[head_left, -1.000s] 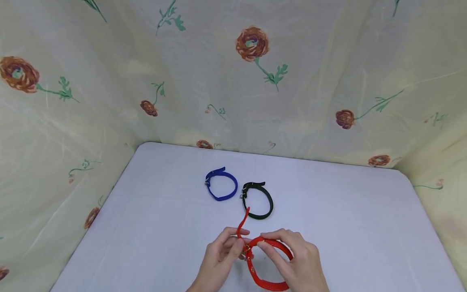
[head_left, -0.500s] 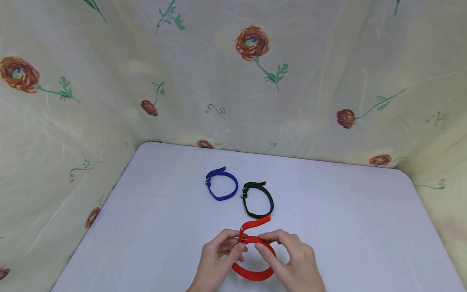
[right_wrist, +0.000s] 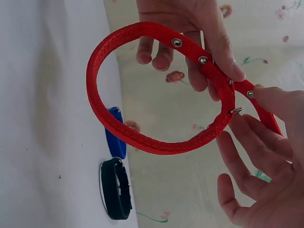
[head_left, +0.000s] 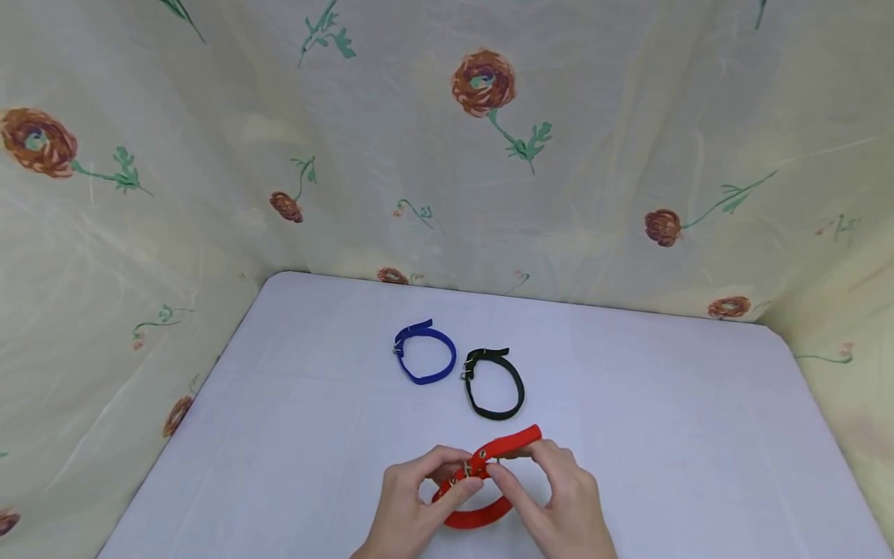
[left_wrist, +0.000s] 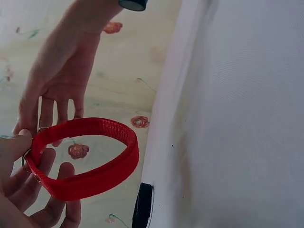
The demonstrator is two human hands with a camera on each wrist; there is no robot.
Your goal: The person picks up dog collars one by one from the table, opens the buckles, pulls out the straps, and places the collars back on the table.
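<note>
Both hands hold a red collar (head_left: 482, 518) formed into a loop, with metal eyelets along its strap. My left hand (head_left: 408, 505) pinches it at the left, thumb beside the metal buckle (head_left: 468, 469). Thumb and fingers of my right hand (head_left: 569, 497) grip the strap just right of the buckle, and its free end (head_left: 520, 441) points up to the right over the right fingers. In the right wrist view the loop (right_wrist: 152, 147) hangs from the fingers, with a small metal prong (right_wrist: 236, 110) showing near the right fingertips.
A blue collar (head_left: 450, 361) and a black collar (head_left: 520, 386), both buckled into loops, lie beyond the hands on the white table (head_left: 314, 435). A flower-print curtain (head_left: 580, 194) stands behind and along the sides.
The red collar's free end has swung from upright at the left to pointing right. The loop has shifted left from under the right hand. The blue and black collars have not moved.
</note>
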